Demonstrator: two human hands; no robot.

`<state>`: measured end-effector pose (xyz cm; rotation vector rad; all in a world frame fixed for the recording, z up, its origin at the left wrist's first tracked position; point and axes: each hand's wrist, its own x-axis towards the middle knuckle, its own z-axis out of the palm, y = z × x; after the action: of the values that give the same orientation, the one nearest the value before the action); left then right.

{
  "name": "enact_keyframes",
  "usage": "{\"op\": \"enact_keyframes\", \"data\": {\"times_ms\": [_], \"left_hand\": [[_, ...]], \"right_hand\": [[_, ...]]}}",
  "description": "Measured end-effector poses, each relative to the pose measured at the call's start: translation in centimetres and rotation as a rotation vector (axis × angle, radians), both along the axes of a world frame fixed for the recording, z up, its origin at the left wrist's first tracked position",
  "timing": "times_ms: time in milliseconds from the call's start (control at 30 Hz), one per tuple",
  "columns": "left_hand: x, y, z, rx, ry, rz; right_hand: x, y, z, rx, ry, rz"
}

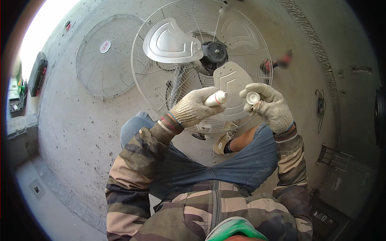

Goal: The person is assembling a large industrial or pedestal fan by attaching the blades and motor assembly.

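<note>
Both my hands wear off-white knitted work gloves. In my left hand (196,106) is a small white bottle (214,99) with a red ring near its tip, tilted toward the right. My right hand (271,105) pinches a round white cap (253,98), its hollow side facing up. Bottle and cap are apart. Just beyond my hands stands a large fan with a wire cage (161,86), its front uncovered. Its metal blades (171,42) are fixed around a dark hub (214,53); one blade reaches down between my hands.
A round wire fan guard (90,64) lies on the concrete floor to the left. Right of the fan is a red-and-black tool (281,61). A dark case (39,74) stands far left, and a cord with a black box (320,105) lies at right.
</note>
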<state>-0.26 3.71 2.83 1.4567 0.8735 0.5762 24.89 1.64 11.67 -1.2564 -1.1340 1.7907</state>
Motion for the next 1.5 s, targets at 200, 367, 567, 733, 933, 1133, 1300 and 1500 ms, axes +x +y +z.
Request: {"op": "enact_keyframes", "data": {"times_ms": [200, 367, 567, 733, 933, 1133, 1300, 1500], "left_hand": [[1.0, 0.3, 0.2, -0.093, 0.022, -0.090], [1.7, 0.5, 0.4, -0.106, -0.001, -0.104], [3.7, 0.2, 1.1, -0.184, 0.044, -0.044], [4.7, -0.1, 0.2, -0.241, 0.060, -0.029], [4.1, -0.4, -0.3, -0.284, 0.058, 0.192], [4.5, -1.0, 1.6, -0.189, -0.029, 0.363], [9.2, -2.4, 1.9, -0.207, -0.070, 0.506], [15.0, -3.0, 4.2, -0.213, 0.048, 0.509]], "right_hand": [[0.7, -1.3, -0.2, -0.089, 0.088, -0.134], [2.1, -1.5, 0.3, -0.003, 0.079, -0.109], [12.3, -3.6, 4.3, 0.328, 0.115, -0.327], [23.7, -6.8, -3.1, 0.170, -0.355, -0.765], [29.2, -7.9, -25.5, -0.058, -0.632, -0.843], [31.4, -5.4, -39.3, -0.016, -0.939, -0.822], [34.1, -0.9, -42.0, -0.035, -0.813, -0.715], [37.0, -0.1, -44.3, -0.046, -1.006, -0.616]]}}
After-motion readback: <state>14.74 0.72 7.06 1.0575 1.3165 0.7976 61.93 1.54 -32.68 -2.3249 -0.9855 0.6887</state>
